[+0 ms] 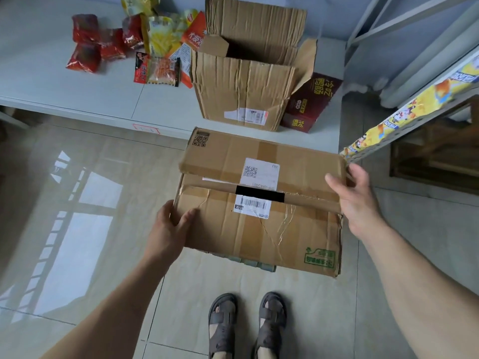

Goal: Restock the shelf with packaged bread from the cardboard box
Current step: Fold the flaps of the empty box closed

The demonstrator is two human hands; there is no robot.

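A flat cardboard box with shipping labels hangs in front of me above the tiled floor, its top flaps closed over the contents. My left hand grips its left edge, thumb on top. My right hand holds the right end, fingers curled over the far flap's corner. No bread shows. The metal shelf, its front edge covered by a yellow printed strip, runs along the right.
A taller open cardboard box stands on the low white platform ahead, beside a dark red carton. Several snack packets lie scattered at the back left. My sandalled feet are below the box.
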